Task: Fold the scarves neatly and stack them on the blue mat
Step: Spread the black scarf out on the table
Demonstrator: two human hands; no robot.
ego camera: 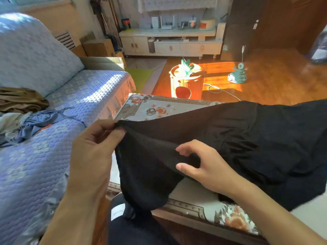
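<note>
A large black scarf [247,138] lies spread over the table with the floral cloth [159,106] and hangs off its near edge. My left hand [95,147] pinches a corner of the scarf's edge between thumb and fingers, lifted above the table. My right hand [203,165] has its fingers curled into the black fabric a little to the right. The blue quilted mat [44,165] covers the sofa on the left. On it lie a blue fringed scarf [35,122], a brown scarf [19,99] and a pale scarf [8,121], all loosely crumpled.
A wooden barrel-shaped stand [185,82] with a green toy stands on the floor beyond the table. A teal tower toy [238,75] sits farther right, with a white cable across the wood floor. A low cabinet [169,43] lines the far wall. My dark-clad knee [131,227] is below the table edge.
</note>
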